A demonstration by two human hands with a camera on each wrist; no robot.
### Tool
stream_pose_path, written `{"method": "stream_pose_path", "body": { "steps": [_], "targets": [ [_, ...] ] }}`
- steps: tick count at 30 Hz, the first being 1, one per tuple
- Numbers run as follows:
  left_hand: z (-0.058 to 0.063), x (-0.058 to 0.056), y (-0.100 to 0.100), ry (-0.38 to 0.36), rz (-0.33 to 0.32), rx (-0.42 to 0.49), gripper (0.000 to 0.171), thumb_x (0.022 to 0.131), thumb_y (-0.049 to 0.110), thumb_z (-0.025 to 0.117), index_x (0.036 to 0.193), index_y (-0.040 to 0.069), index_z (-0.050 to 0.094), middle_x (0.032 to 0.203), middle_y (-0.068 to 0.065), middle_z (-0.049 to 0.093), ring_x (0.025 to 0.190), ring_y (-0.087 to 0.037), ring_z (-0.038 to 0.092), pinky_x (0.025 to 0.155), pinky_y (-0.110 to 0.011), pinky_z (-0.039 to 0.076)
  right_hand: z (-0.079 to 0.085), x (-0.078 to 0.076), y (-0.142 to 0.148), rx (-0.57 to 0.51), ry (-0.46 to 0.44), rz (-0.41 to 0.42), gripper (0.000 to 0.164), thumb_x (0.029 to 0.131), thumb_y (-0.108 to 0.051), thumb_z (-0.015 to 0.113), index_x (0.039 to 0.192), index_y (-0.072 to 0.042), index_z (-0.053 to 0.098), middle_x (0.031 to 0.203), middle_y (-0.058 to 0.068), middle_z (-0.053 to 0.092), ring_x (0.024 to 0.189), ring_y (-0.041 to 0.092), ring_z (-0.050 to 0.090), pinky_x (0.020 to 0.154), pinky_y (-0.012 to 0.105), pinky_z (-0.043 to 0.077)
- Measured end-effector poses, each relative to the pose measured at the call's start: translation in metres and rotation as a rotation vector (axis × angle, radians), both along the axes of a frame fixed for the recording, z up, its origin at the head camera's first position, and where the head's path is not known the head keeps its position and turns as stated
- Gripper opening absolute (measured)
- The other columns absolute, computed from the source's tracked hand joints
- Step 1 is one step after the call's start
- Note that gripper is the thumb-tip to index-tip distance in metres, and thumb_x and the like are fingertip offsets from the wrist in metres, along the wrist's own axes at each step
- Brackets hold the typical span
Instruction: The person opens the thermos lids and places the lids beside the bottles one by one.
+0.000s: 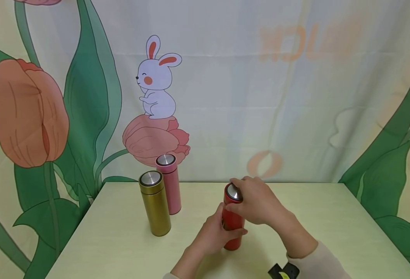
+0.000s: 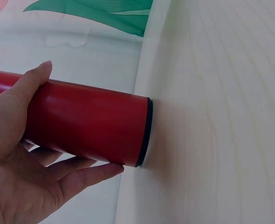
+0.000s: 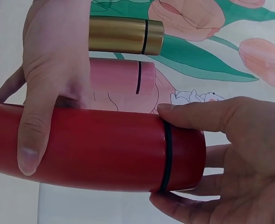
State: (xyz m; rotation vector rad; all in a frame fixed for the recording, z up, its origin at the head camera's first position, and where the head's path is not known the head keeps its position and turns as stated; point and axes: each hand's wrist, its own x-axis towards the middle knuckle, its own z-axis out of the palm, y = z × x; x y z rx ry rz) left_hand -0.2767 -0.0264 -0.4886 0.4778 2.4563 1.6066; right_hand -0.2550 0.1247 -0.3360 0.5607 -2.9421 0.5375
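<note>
A red thermos (image 1: pixel 234 220) with a shiny silver lid top stands upright on the table. My left hand (image 1: pixel 212 232) grips its body low down, thumb on one side and fingers round the other. At the top, my right hand (image 1: pixel 258 200) holds the red lid (image 3: pixel 188 156), its thumb and fingers spread around the dark seam between lid and body. In the left wrist view the black base (image 2: pixel 146 132) of the thermos meets the tabletop.
Left of the hands stand a gold thermos (image 1: pixel 156 211) and, just behind it, a pink thermos (image 1: pixel 172 190), both lidded. The pale wooden table (image 1: pixel 96 240) ends at a printed curtain (image 1: pixel 218 97) with tulips and a rabbit. A black strap-like item (image 1: pixel 283 270) sits by the right sleeve.
</note>
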Motion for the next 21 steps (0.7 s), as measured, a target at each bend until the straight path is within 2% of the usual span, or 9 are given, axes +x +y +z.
{"method": "stream_pose_path", "body": {
  "steps": [7,14,21],
  "targets": [
    [-0.001,0.0,0.0,0.01,-0.002,0.001,0.077,0.083,0.055,0.082,0.145,0.033,0.041,0.127,0.006,0.069,0.119,-0.018,0.066,0.104,-0.054,0.052,0.0,-0.003,0.005,-0.058,-0.049,0.05,0.063,0.087,-0.023,0.083,0.144,-0.007,0.06,0.126,0.01,0.068,0.111,0.029,0.058,0.089,0.042,0.055],
    [-0.001,-0.001,-0.001,-0.001,-0.004,-0.002,0.078,0.083,0.057,0.082,0.144,0.033,0.041,0.127,0.008,0.069,0.119,-0.017,0.065,0.105,-0.052,0.052,0.0,-0.009,0.011,-0.141,-0.13,0.098,0.064,0.086,-0.014,0.082,0.146,-0.01,0.058,0.133,0.006,0.066,0.12,0.028,0.055,0.092,0.04,0.056],
    [-0.001,-0.002,0.0,-0.001,-0.005,0.0,0.077,0.083,0.057,0.082,0.144,0.031,0.041,0.127,0.007,0.069,0.12,-0.017,0.065,0.105,-0.052,0.052,0.0,-0.014,0.017,-0.244,-0.199,0.191,0.066,0.085,0.0,0.079,0.146,-0.009,0.057,0.139,0.006,0.063,0.125,0.027,0.058,0.099,0.04,0.057]
  ]
}}
